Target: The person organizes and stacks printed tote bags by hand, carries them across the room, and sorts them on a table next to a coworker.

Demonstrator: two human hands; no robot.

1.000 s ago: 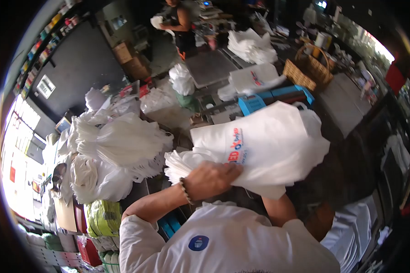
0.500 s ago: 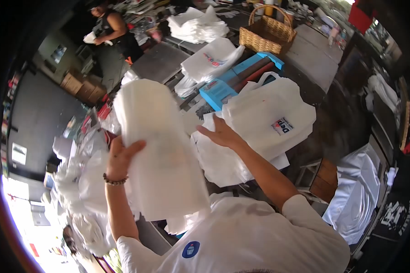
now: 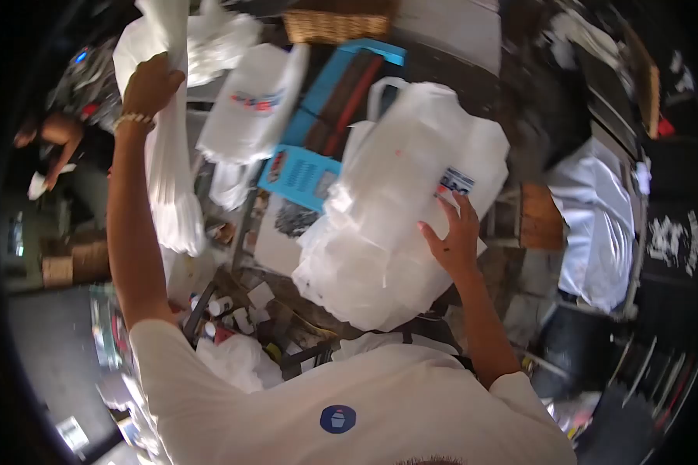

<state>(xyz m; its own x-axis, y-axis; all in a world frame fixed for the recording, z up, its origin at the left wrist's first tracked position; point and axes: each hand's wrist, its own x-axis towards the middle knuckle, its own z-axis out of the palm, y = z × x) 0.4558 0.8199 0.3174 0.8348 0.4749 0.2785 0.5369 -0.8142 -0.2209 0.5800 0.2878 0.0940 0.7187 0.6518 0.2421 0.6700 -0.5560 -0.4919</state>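
Note:
A long stack of white bags (image 3: 168, 155) hangs lengthwise from my left hand (image 3: 149, 87), whose fingers are wrapped round it at the upper left. Fingers spread, my right hand (image 3: 455, 236) rests at the printed blue and red mark of another pile of white bags (image 3: 395, 186) in front of me. This pile lies rumpled, with a handle loop at its top. Beside it is a blue device (image 3: 302, 177) with a dark red bar. A printed white bag stack (image 3: 244, 105) lies between the device and my left hand.
A wicker basket (image 3: 337, 25) stands at the top. A co-worker (image 3: 62, 147) is at the far left, holding something white. Silvery white fabric (image 3: 593, 225) hangs at the right near a wooden stool (image 3: 540, 217). Small containers (image 3: 221, 306) clutter the lower left.
My left hand has carried its stack of bags away to the upper left. My right hand has moved right and down onto the printed part of the pile. The view has turned.

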